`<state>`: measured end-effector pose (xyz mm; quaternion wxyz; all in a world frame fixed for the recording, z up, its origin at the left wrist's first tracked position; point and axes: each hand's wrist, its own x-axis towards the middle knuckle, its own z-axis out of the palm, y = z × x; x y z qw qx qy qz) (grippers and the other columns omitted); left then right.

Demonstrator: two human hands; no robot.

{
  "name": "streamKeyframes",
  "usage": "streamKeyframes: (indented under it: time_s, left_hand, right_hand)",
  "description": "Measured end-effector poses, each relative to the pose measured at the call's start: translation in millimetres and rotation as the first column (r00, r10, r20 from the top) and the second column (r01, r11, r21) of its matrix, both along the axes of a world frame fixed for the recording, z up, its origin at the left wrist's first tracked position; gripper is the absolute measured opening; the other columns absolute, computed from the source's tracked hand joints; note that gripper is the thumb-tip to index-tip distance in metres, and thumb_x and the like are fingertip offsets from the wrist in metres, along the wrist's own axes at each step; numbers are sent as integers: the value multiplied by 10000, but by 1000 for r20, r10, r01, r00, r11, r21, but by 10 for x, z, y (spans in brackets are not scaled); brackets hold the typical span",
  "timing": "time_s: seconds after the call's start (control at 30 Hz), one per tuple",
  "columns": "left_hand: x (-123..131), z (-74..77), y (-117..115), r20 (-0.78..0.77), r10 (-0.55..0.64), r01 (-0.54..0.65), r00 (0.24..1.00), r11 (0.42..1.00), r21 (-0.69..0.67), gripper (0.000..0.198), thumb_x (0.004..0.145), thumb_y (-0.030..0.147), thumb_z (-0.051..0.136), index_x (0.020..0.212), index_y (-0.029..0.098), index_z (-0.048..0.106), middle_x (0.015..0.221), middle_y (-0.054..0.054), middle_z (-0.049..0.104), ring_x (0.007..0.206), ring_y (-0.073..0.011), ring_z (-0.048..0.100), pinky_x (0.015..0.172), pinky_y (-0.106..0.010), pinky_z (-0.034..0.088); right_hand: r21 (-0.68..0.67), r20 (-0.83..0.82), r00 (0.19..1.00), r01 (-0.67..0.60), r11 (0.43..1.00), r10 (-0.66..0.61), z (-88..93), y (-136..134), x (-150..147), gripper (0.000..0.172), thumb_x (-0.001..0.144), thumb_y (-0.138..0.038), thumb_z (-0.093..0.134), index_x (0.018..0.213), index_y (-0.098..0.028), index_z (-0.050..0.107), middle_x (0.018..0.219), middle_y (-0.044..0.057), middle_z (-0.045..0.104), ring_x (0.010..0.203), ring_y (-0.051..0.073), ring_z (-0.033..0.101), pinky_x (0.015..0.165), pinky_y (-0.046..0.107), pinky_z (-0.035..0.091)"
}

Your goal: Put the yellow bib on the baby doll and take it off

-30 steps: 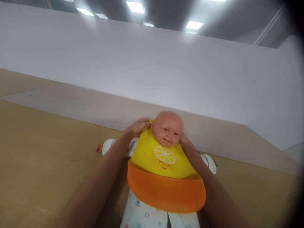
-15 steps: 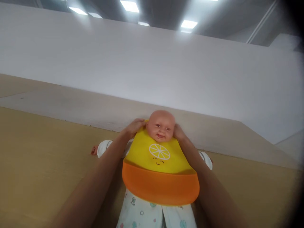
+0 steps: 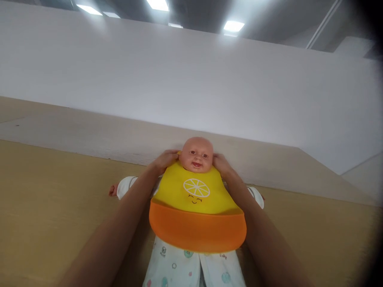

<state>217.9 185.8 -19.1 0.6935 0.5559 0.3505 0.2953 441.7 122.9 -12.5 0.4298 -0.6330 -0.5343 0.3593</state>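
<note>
A baby doll (image 3: 197, 148) lies on its back, its bald head away from me. Over its chest is a yellow bib (image 3: 170, 187) with a white citrus slice and a smiling face, and an orange catch pocket (image 3: 197, 229) at the bottom. My left hand (image 3: 167, 158) is closed on the bib's neck strap at the left of the doll's head. On the other side, my right hand (image 3: 222, 163) is closed on the strap beside the neck. Fingertips of both hands are partly hidden behind the head.
The doll wears white printed clothes (image 3: 172, 261), with its sleeves (image 3: 124, 187) spread out past my forearms. Beneath it is a tan surface (image 3: 60, 199). A greyish strip (image 3: 89, 123) runs behind the doll, up to a white wall (image 3: 179, 79).
The doll's head has tipped slightly back and sits a little left and higher in view. Both hands stay at the neck. The whole view has shifted slightly.
</note>
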Motion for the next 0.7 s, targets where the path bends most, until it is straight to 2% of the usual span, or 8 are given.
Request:
streamKeyframes:
  time_s: [0.13, 0.23, 0.5, 0.7]
  left_hand:
    - [-20, 30, -14, 17, 31, -31, 999, 999, -6, 337, 621, 239, 683, 949, 168, 720, 767, -52, 741, 649, -201, 675, 603, -313, 530]
    - [-17, 65, -49, 23, 72, -71, 997, 997, -22, 323, 599, 194, 651, 913, 166, 719, 722, -37, 729, 626, -196, 671, 575, -298, 524]
    - [-5, 19, -68, 27, 106, -105, 994, 994, -19, 253, 590, 189, 651, 832, 163, 718, 720, -51, 736, 622, -222, 684, 569, -318, 537]
    - [-28, -42, -72, -61, 178, -175, 982, 983, 54, 200, 604, 200, 654, 790, 155, 713, 672, -53, 720, 577, -201, 659, 551, -301, 528]
  right_hand:
    - [-32, -221, 971, -95, 995, 86, -53, 13, 43, 181, 617, -309, 549, 708, -154, 541, 643, 17, 566, 540, 109, 432, 475, 240, 378]
    - [-12, -281, 945, -177, 984, 166, -91, 15, 75, 234, 630, -327, 585, 765, -138, 606, 671, 35, 609, 555, 132, 491, 491, 255, 405]
    - [-32, -191, 979, -80, 996, 72, -148, -2, 21, 261, 615, -312, 628, 792, -123, 657, 673, 32, 636, 546, 133, 513, 513, 264, 421]
    - [-25, -112, 993, -44, 999, 41, -211, 4, 9, 255, 618, -293, 608, 780, -108, 677, 660, 26, 629, 531, 116, 485, 501, 245, 397]
